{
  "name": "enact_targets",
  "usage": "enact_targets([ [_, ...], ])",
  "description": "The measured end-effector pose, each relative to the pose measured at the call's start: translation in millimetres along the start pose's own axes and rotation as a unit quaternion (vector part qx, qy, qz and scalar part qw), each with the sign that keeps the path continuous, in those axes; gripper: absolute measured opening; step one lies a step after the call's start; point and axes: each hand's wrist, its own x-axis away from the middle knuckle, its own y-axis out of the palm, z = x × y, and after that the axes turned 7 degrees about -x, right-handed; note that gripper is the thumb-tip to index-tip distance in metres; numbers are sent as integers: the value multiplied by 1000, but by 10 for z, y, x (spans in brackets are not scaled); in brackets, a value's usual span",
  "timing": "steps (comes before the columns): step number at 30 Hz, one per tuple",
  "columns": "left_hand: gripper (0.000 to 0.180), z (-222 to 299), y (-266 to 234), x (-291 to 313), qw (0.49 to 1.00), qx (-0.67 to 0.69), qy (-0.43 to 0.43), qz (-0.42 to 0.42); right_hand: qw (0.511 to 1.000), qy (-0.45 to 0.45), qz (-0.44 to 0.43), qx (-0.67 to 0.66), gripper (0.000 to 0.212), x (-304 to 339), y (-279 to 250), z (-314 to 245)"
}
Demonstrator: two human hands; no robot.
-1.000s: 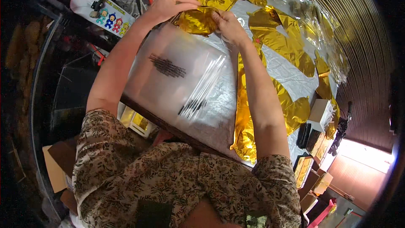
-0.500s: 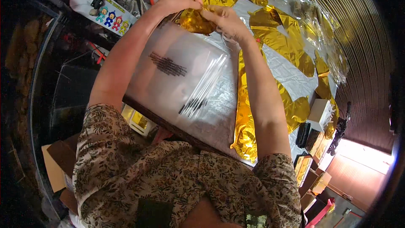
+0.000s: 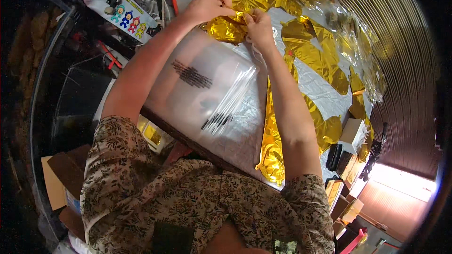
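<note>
Both hands meet at the far side of the table over a shiny gold foil balloon [image 3: 226, 31]. My left hand [image 3: 210, 5] pinches its upper edge with thumb and fingers. Close beside it, my right hand [image 3: 259, 24] is closed on the same foil, fingertips pressed together. The gold foil bulges a little below the fingers. Nearer to me lies a stack of clear plastic bags [image 3: 188, 89] with dark print. A long gold foil balloon [image 3: 272, 153] stretches beneath my right forearm.
Flat gold foil balloons [image 3: 315, 47] spread over the silvery table cover [image 3: 310, 82]. Clear wrapping [image 3: 353, 23] lies at the far right. A white box [image 3: 352, 135] and a black case [image 3: 334, 156] stand at the right edge. A white skateboard [image 3: 120, 11] leans at left; cardboard boxes [image 3: 70, 174] sit lower left.
My hands have shifted slightly right. The right fingers have drawn up into a tighter pinch on the foil, and the view has tilted a little.
</note>
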Motion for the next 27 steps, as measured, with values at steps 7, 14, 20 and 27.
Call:
enact_targets([
  [7,59,145,190,249,980,-75,-64,171,999,2,30,14,23,4,51,-10],
  [14,81,-56,281,153,972,81,-146,166,996,6,59,-65,25,0,98,100],
  [20,93,-343,271,127,958,180,-194,109,990,58,40,-121,23,63,103,-13],
  [27,92,-143,175,145,947,266,-180,31,991,15,54,-124,11,135,102,-127],
])
